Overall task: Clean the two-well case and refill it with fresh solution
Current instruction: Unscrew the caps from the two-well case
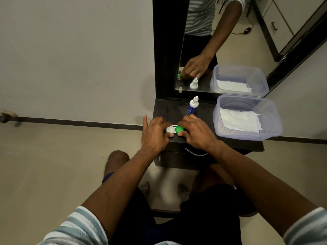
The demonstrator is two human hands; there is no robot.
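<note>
Your left hand (155,133) pinches the white round cap (169,129) of the small two-well plastic case (175,129), forefinger lifted clear; your right hand (196,134) grips the green round cap (180,129) just beside it. The case sits between both hands on the dark shelf (238,144). Likely you are unscrewing: hold one side firm, twist the other, keep the case flat. Beyond your right fingers stands the white-and-blue dropper bottle (192,106); farther right, the clear plastic tub (247,117) lined with tissue.
</note>
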